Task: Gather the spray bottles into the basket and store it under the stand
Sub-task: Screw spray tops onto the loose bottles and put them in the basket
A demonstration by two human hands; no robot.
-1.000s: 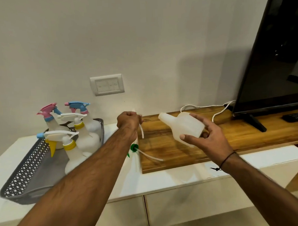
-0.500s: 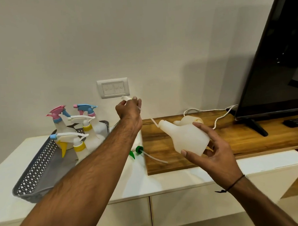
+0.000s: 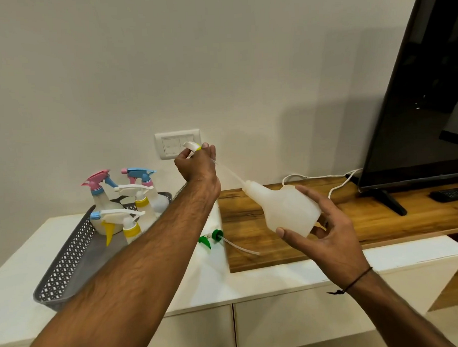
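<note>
My right hand [image 3: 321, 229] cradles the translucent white plastic bottle body [image 3: 287, 207], fingers wrapped around its wide base, above the wooden board [image 3: 382, 219]. My left hand [image 3: 196, 164] pinches the white-and-yellow trigger sprayer head [image 3: 192, 146] shut in its fingertips, raised in front of the wall switch plate [image 3: 178, 144], with its thin dip tube [image 3: 227, 170] running down to the bottle's mouth.

The bottle's long axis tilts: the neck points up and left toward my left hand, the base down and right.

The likely fault: the flexible tube could snag on the narrow rim, so the head seats crooked.

1 green-nozzled sprayer head [image 3: 211, 237] lies loose on the white cabinet top [image 3: 253, 277]. The grey perforated basket [image 3: 69, 261] holds 4 bottles, as far as I can see.
</note>
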